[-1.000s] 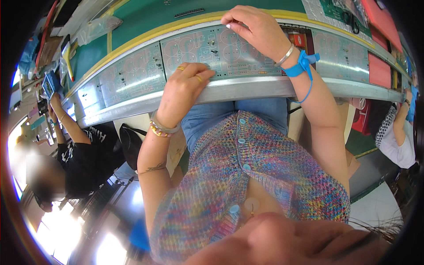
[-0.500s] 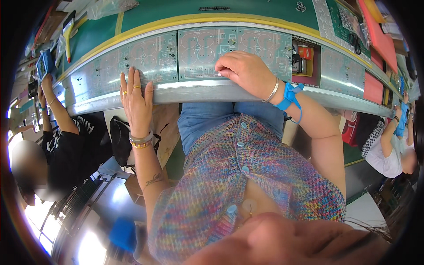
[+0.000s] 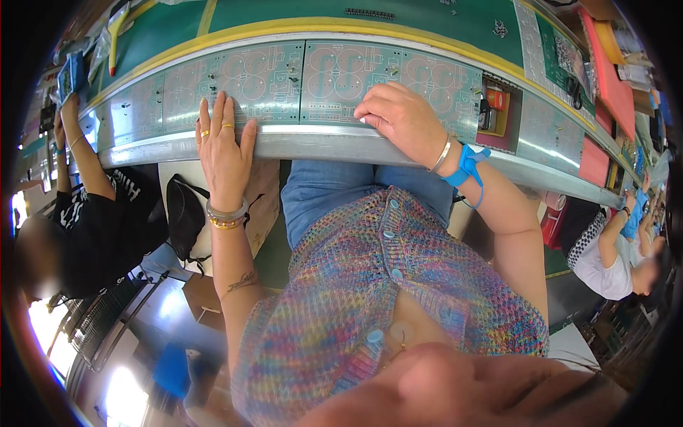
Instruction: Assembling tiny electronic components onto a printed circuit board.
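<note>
Two green printed circuit boards lie side by side behind a metal rail (image 3: 320, 144), a left board (image 3: 274, 96) and a right board (image 3: 334, 78). Both carry large circle outlines and a few small upright parts. My left hand (image 3: 226, 146) rests with fingers stretched out, the fingertips on the left board and the palm over the rail. Above the front part of the right board is my right hand (image 3: 404, 117), its fingers curled and pinched together. Whatever they hold, if anything, is hidden. A blue wrist strap (image 3: 467, 165) circles my right wrist.
Right of the boards sits an open box (image 3: 506, 135), then another board (image 3: 548, 132). On the green bench behind lie a black strip of parts (image 3: 370, 13) and a small heap of parts (image 3: 500, 28). Co-workers (image 3: 85, 235) sit at both sides.
The whole view has shifted, so boards and bench appear farther right. My left hand stays flat at the same spot on its board; my right hand stays pinched over the right board.
</note>
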Action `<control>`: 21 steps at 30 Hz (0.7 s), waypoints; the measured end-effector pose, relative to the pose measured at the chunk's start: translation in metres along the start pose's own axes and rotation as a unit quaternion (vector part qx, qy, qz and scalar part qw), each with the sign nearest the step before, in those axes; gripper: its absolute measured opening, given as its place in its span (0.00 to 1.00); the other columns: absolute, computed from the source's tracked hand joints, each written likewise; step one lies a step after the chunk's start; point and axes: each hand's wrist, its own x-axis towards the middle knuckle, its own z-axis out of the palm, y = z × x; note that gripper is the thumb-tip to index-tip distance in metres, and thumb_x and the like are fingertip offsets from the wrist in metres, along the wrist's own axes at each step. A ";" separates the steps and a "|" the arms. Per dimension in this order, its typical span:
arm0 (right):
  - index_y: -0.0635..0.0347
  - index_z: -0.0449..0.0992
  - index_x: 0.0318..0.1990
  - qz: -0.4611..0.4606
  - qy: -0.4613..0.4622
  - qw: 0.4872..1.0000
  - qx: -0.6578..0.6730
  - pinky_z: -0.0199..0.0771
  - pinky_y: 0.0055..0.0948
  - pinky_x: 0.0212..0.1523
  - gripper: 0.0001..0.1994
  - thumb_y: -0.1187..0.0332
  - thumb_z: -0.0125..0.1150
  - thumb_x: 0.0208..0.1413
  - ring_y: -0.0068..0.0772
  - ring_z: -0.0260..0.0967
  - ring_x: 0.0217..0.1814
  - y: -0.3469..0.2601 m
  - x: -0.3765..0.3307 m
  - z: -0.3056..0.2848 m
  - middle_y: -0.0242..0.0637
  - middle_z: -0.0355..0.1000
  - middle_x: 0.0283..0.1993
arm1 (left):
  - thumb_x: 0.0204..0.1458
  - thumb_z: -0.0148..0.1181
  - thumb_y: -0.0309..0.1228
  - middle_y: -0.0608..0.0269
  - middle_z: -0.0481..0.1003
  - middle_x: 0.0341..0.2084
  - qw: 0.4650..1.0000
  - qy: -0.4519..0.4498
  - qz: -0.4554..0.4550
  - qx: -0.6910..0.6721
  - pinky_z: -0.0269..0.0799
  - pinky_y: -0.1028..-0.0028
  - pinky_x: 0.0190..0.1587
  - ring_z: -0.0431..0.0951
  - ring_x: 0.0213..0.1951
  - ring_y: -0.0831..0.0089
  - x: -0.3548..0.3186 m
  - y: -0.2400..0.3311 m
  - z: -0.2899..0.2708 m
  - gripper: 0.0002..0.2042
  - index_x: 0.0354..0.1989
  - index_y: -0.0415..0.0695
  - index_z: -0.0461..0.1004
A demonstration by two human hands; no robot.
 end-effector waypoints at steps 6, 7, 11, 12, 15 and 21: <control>0.57 0.77 0.34 -0.007 -0.016 1.000 -0.013 0.69 0.31 0.40 0.06 0.73 0.62 0.46 0.36 0.66 0.38 0.000 0.000 -0.001 0.30 0.70 0.34 | 0.56 0.53 0.42 0.55 0.63 0.60 1.000 0.007 0.008 -0.004 0.49 0.56 0.64 0.54 0.65 0.51 0.002 0.000 0.002 0.25 0.55 0.35 0.67; 0.56 0.77 0.34 -0.010 -0.010 1.000 -0.007 0.69 0.32 0.39 0.06 0.72 0.62 0.47 0.36 0.67 0.38 -0.002 0.000 -0.003 0.30 0.71 0.34 | 0.56 0.53 0.42 0.55 0.63 0.60 1.000 0.003 0.008 -0.002 0.49 0.56 0.64 0.55 0.65 0.51 0.002 0.001 0.001 0.25 0.55 0.35 0.67; 0.52 0.77 0.36 0.045 0.042 0.996 -0.061 0.71 0.33 0.38 0.06 0.68 0.60 0.51 0.38 0.70 0.38 0.005 0.012 -0.031 0.33 0.75 0.35 | 0.55 0.54 0.41 0.55 0.62 0.60 1.000 0.003 0.019 -0.003 0.49 0.55 0.64 0.54 0.64 0.50 -0.004 0.002 0.001 0.25 0.56 0.35 0.66; 0.51 0.78 0.37 0.076 0.058 0.990 -0.104 0.72 0.33 0.37 0.06 0.67 0.58 0.52 0.39 0.71 0.38 0.014 0.021 -0.046 0.34 0.75 0.36 | 0.55 0.54 0.40 0.53 0.62 0.60 1.000 0.002 0.025 -0.012 0.49 0.54 0.64 0.54 0.64 0.49 -0.004 0.007 -0.002 0.25 0.56 0.34 0.66; 0.53 0.77 0.34 0.092 0.142 0.957 -0.235 0.72 0.34 0.37 0.05 0.66 0.56 0.53 0.42 0.71 0.37 0.074 0.056 -0.087 0.36 0.75 0.34 | 0.54 0.54 0.40 0.53 0.62 0.61 0.999 -0.017 0.044 -0.011 0.49 0.54 0.64 0.53 0.65 0.49 -0.002 0.023 -0.004 0.25 0.55 0.33 0.66; 0.59 0.76 0.27 0.083 0.106 0.965 -0.223 0.68 0.39 0.41 0.04 0.69 0.61 0.46 0.45 0.69 0.39 0.120 0.092 -0.104 0.41 0.71 0.32 | 0.51 0.59 0.39 0.52 0.65 0.57 0.994 -0.039 0.087 -0.049 0.51 0.55 0.63 0.56 0.63 0.50 0.008 0.059 -0.017 0.23 0.51 0.36 0.70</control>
